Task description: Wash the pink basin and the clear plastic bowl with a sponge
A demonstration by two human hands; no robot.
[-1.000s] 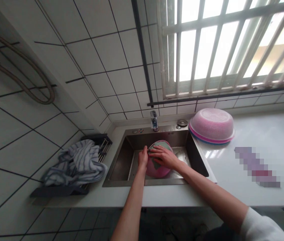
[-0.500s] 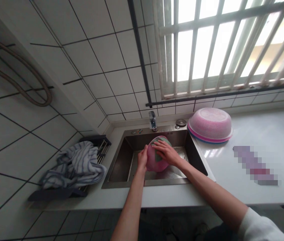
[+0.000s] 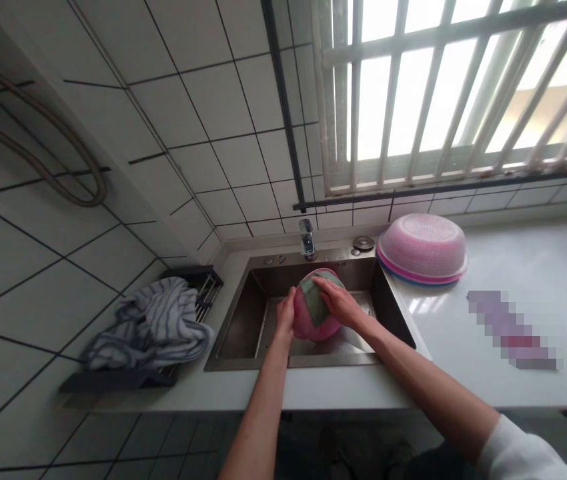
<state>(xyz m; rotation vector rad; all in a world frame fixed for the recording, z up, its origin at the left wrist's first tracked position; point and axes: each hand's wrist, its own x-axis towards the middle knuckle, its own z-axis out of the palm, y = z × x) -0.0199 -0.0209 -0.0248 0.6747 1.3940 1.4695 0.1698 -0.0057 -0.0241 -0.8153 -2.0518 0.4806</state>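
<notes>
Over the steel sink [image 3: 243, 320] I hold a pink bowl [image 3: 313, 325] tipped on its side. My left hand [image 3: 286, 317] grips its left rim, fingers closed round the edge. My right hand [image 3: 338, 303] presses a green cloth [image 3: 313, 300] against the bowl's upper surface, fingers curled over the cloth. The faucet [image 3: 306, 239] stands just behind the bowl, with no water seen running.
A stack of upturned pink and blue baskets [image 3: 422, 250] sits on the white counter [image 3: 513, 267] right of the sink. A striped towel [image 3: 151, 327] lies on a dark rack [image 3: 113, 381] at the left. Tiled walls and a barred window [image 3: 438, 93] close off the back.
The bowl has been raised a little and turned in my hands. My right hand has slid the green cloth across its top.
</notes>
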